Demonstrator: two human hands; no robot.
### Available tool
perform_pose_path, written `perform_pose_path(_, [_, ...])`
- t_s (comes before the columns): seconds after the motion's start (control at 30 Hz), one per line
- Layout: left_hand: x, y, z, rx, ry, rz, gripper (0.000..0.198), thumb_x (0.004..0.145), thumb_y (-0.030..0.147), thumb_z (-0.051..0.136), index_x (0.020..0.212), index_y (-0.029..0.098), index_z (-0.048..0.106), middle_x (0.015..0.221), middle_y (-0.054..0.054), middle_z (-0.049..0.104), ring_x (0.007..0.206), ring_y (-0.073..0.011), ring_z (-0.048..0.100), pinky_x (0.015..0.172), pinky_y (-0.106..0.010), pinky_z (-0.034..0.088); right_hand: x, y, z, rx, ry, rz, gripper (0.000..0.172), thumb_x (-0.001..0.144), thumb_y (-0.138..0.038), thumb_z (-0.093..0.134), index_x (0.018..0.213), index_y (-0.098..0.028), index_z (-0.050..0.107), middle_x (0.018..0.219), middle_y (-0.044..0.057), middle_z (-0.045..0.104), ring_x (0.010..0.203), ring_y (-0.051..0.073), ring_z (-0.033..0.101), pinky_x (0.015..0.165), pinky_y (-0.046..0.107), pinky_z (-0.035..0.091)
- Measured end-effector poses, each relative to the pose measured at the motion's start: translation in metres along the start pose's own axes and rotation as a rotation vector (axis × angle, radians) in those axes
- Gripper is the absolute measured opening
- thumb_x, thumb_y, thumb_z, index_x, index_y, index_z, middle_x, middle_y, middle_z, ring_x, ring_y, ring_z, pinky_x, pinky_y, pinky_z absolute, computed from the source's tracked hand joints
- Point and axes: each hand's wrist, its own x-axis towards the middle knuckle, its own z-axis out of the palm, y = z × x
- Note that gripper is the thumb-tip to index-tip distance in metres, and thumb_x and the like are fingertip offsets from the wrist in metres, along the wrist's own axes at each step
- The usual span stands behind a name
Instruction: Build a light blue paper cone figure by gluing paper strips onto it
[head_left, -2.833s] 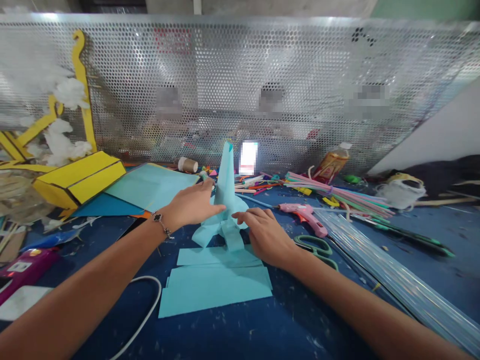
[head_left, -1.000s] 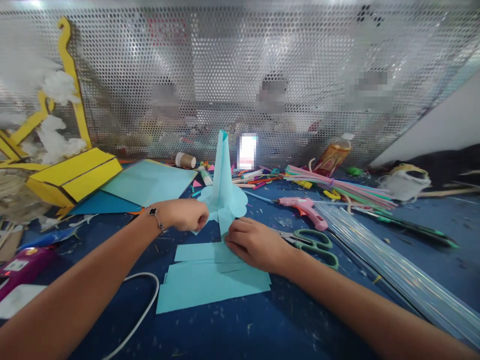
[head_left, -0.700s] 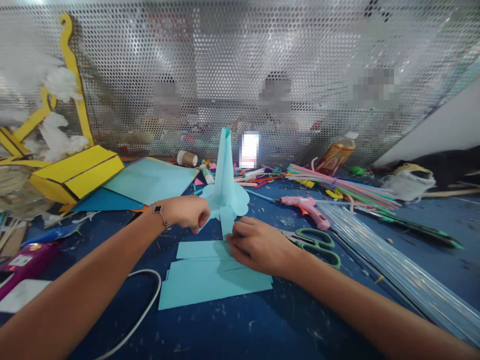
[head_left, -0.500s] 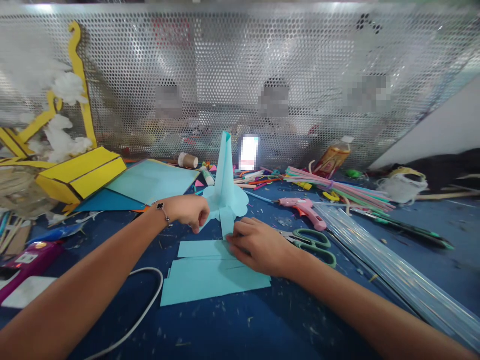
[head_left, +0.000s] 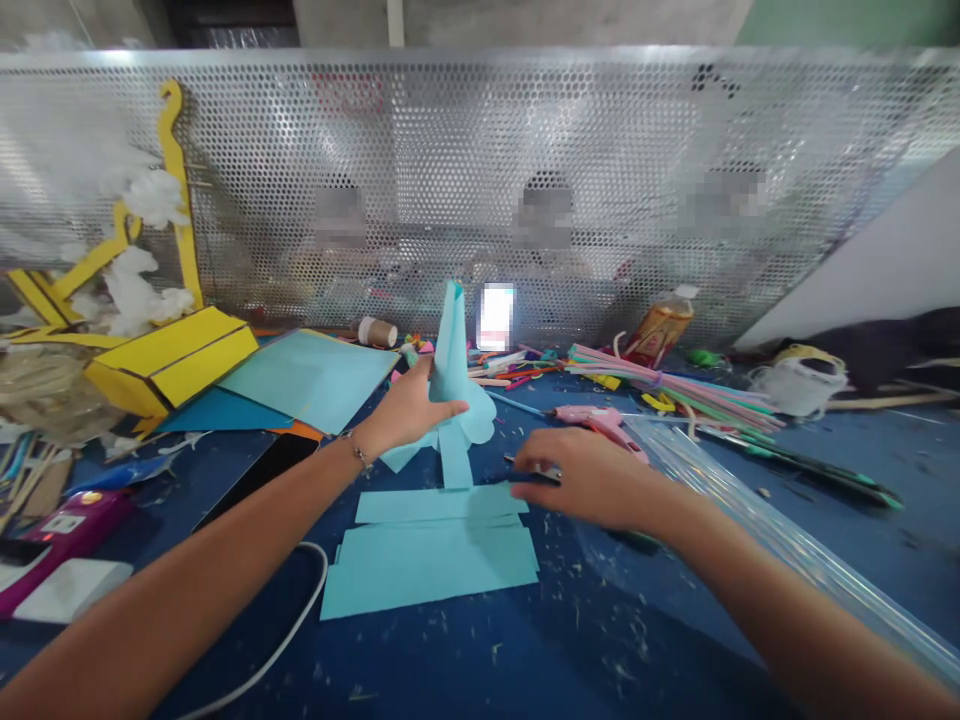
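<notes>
A light blue paper cone (head_left: 451, 345) stands upright on a scalloped paper base (head_left: 480, 412). My left hand (head_left: 409, 405) is wrapped round the cone's lower left side, thumb across its front. A narrow paper strip (head_left: 454, 455) runs from the base toward me. Nearer me lie several flat light blue paper pieces (head_left: 431, 570). Just above the right end of the top piece (head_left: 442, 504) hovers my right hand (head_left: 577, 475), its fingers curled but apart, with nothing visible in them. Scissors (head_left: 536, 468) lie mostly hidden beneath that hand.
A pink glue gun (head_left: 600, 420) and clear plastic sticks (head_left: 750, 530) lie at the right. Behind are pastel straws (head_left: 667, 380) and a bottle (head_left: 660, 328). A yellow box (head_left: 176, 362), a black phone (head_left: 259, 480) and a white cable (head_left: 300, 610) are at the left.
My left hand has moved up and right, taking hold of the cone. My right hand has let go of the strip and shifted right over the scissors. The camera view has tilted up slightly.
</notes>
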Motion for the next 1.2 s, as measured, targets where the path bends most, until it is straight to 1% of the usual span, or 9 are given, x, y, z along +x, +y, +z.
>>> perform_pose_path(0.13, [0.003, 0.001, 0.007, 0.006, 0.126, -0.001, 0.039, 0.088, 0.039, 0.072, 0.119, 0.019, 0.059, 0.124, -0.010, 0.068, 0.113, -0.0282, 0.064, 0.099, -0.042, 0.051, 0.007, -0.025, 0.023, 0.008, -0.017, -0.085, 0.038, 0.087, -0.045, 0.079, 0.117, -0.024, 0.073, 0.111, 0.007, 0.074, 0.099, 0.028, 0.070, 0.083, 0.039, 0.052])
perform_pose_path(0.3, [0.008, 0.003, -0.010, -0.023, 0.232, 0.070, 0.034, 0.087, 0.032, 0.068, 0.117, 0.019, 0.058, 0.117, -0.008, 0.068, 0.106, -0.0259, 0.065, 0.097, -0.041, 0.052, 0.012, -0.030, 0.031, 0.101, -0.001, -0.002, 0.032, 0.086, -0.036, 0.081, 0.113, -0.021, 0.073, 0.112, 0.010, 0.072, 0.098, 0.028, 0.070, 0.078, 0.037, 0.052])
perform_pose_path(0.5, [0.012, -0.004, -0.030, -0.063, 0.138, 0.076, 0.044, 0.086, 0.032, 0.065, 0.126, 0.019, 0.054, 0.126, -0.010, 0.065, 0.115, -0.0290, 0.063, 0.097, -0.044, 0.055, 0.013, -0.026, 0.024, 0.223, -0.007, 0.073, 0.018, 0.082, -0.020, 0.080, 0.098, -0.022, 0.072, 0.099, 0.004, 0.072, 0.084, 0.022, 0.067, 0.069, 0.032, 0.046])
perform_pose_path(0.77, [0.016, -0.026, -0.025, -0.089, 0.071, 0.067, 0.066, 0.086, 0.041, 0.070, 0.142, 0.021, 0.043, 0.146, -0.015, 0.054, 0.133, -0.0311, 0.055, 0.109, -0.049, 0.049, 0.008, -0.013, 0.009, 0.319, -0.047, 0.063, 0.007, 0.083, -0.020, 0.075, 0.089, -0.022, 0.072, 0.085, 0.001, 0.069, 0.073, 0.018, 0.063, 0.065, 0.030, 0.043])
perform_pose_path(0.87, [0.021, -0.026, -0.026, -0.138, 0.201, 0.023, 0.065, 0.086, 0.043, 0.071, 0.141, 0.022, 0.043, 0.144, -0.016, 0.054, 0.131, -0.0300, 0.057, 0.105, -0.047, 0.051, 0.001, -0.006, -0.007, 0.435, -0.101, 0.047, 0.011, 0.090, -0.032, 0.068, 0.087, -0.022, 0.070, 0.078, 0.000, 0.067, 0.070, 0.017, 0.059, 0.064, 0.030, 0.044])
perform_pose_path(1.0, [0.022, -0.009, -0.043, -0.236, 0.490, 0.020, 0.031, 0.085, 0.029, 0.065, 0.112, 0.021, 0.053, 0.112, -0.009, 0.064, 0.103, -0.0224, 0.065, 0.094, -0.041, 0.056, -0.006, 0.005, -0.024, 0.744, -0.032, 0.136, 0.032, 0.088, -0.054, 0.067, 0.088, -0.022, 0.062, 0.077, -0.001, 0.059, 0.068, 0.016, 0.055, 0.061, 0.028, 0.044])
perform_pose_path(1.07, [0.015, 0.005, -0.055, -0.320, 0.318, 0.088, 0.027, 0.083, 0.028, 0.066, 0.107, 0.022, 0.055, 0.105, -0.007, 0.065, 0.097, -0.0212, 0.066, 0.088, -0.039, 0.056, -0.006, 0.007, -0.024, 0.959, 0.056, 0.225, 0.038, 0.086, -0.059, 0.068, 0.090, -0.022, 0.057, 0.077, -0.001, 0.056, 0.066, 0.015, 0.053, 0.058, 0.028, 0.044])
perform_pose_path(1.17, [-0.002, 0.032, -0.066, -0.400, -0.548, 0.107, 0.045, 0.082, 0.033, 0.074, 0.123, 0.024, 0.058, 0.121, -0.009, 0.067, 0.098, -0.0227, 0.068, 0.084, -0.039, 0.057, -0.002, 0.002, -0.012, 1.155, 0.125, 0.268, 0.040, 0.085, -0.058, 0.070, 0.093, -0.023, 0.055, 0.078, -0.001, 0.057, 0.064, 0.014, 0.052, 0.057, 0.027, 0.044])
perform_pose_path(1.2, [-0.007, 0.040, -0.066, -0.384, -0.664, 0.099, 0.050, 0.080, 0.034, 0.078, 0.125, 0.024, 0.059, 0.125, -0.010, 0.066, 0.098, -0.0231, 0.069, 0.082, -0.038, 0.058, 0.001, -0.002, -0.007, 1.154, 0.117, 0.257, 0.038, 0.085, -0.056, 0.071, 0.093, -0.022, 0.055, 0.078, -0.001, 0.057, 0.065, 0.013, 0.052, 0.057, 0.027, 0.044])
